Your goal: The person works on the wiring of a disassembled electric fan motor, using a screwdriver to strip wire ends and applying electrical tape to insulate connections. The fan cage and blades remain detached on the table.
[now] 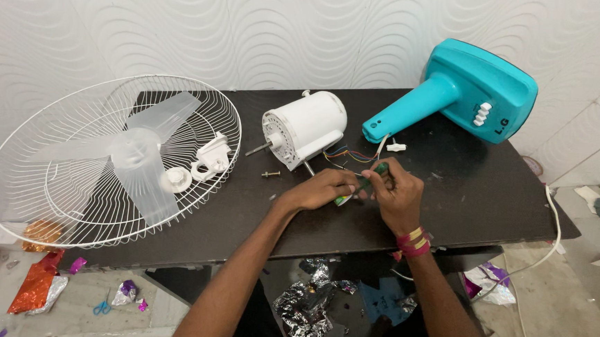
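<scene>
My left hand (321,189) and my right hand (397,194) meet over the dark table (478,200), both closed on a small green-handled tool (363,185). Its tip points toward the coloured wires (348,155) that run from the white fan motor (304,128) lying just behind my hands. The teal fan base (468,88) lies tipped on its side at the back right, its neck pointing at the motor.
A white wire fan guard (110,157) overhangs the table's left edge, holding clear blades (141,159) and white plastic parts (203,164). A bolt (270,175) lies near the motor. A white cord (553,225) hangs off the right edge. Foil scraps and blue scissors (102,308) litter the floor.
</scene>
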